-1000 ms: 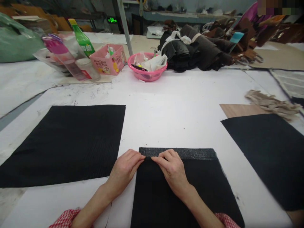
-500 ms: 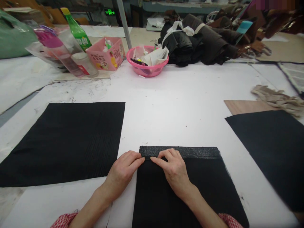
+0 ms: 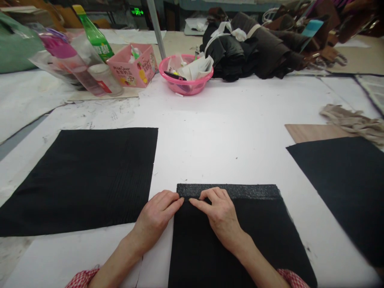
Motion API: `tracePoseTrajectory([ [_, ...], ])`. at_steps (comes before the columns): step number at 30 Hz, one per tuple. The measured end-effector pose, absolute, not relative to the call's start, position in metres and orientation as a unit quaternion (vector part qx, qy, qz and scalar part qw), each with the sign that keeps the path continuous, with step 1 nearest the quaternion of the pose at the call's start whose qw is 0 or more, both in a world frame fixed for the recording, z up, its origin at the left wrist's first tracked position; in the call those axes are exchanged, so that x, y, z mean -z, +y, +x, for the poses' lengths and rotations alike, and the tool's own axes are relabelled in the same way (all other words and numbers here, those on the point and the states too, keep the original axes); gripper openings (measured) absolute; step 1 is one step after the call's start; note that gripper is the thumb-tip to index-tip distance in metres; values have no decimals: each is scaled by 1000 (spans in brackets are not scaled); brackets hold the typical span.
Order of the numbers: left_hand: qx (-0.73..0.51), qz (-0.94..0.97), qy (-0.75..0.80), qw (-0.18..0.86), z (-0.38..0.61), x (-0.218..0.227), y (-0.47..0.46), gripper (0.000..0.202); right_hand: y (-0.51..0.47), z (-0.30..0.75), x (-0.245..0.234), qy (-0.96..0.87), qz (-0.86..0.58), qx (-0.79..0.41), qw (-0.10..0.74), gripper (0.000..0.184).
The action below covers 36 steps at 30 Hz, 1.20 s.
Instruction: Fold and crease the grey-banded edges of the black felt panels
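Note:
A black fabric piece (image 3: 258, 240) lies in front of me on the white table (image 3: 222, 140), with a sparkly folded strip (image 3: 249, 191) along its far edge. My left hand (image 3: 156, 218) rests at the piece's top left corner, fingers curled and pinching the edge of the fold. My right hand (image 3: 220, 216) lies on the fabric just beside it, fingertips pressed together on the fold line. The two hands nearly touch.
A larger black sheet (image 3: 81, 176) lies to the left, another (image 3: 348, 188) to the right over a brown board (image 3: 312, 132). At the back stand a pink basin (image 3: 186, 82), a pink box (image 3: 132, 72), a green bottle (image 3: 94, 36), and a dark fabric pile (image 3: 252, 52). Beige cloth (image 3: 354, 122) lies far right.
Both hands stay on the fold at the same spot. Only the view has tilted slightly, shifting the scene a little upward in the frame.

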<state>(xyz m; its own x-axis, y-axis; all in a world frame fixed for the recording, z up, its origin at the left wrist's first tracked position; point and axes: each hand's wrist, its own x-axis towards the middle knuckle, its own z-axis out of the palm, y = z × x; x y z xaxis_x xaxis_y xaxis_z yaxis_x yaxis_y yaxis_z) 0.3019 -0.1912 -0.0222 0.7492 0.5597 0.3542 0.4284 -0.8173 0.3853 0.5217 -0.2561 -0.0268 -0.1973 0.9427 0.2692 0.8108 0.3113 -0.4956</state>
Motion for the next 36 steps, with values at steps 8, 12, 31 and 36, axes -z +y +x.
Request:
tracePoseTrajectory([
  [8,-222,938,249,91,302,24,-191,21,-256,521,30,-760,-573,-132,278,30],
  [12,-210,942,247,87,301,26,-191,20,-256,522,29,-758,-572,-135,282,29],
  [31,-151,948,278,-14,284,27,-204,32,-257,521,28,-770,-567,-103,275,25],
  [36,-178,925,334,-20,298,21,-221,36,-258,521,28,-774,-569,-108,258,25],
])
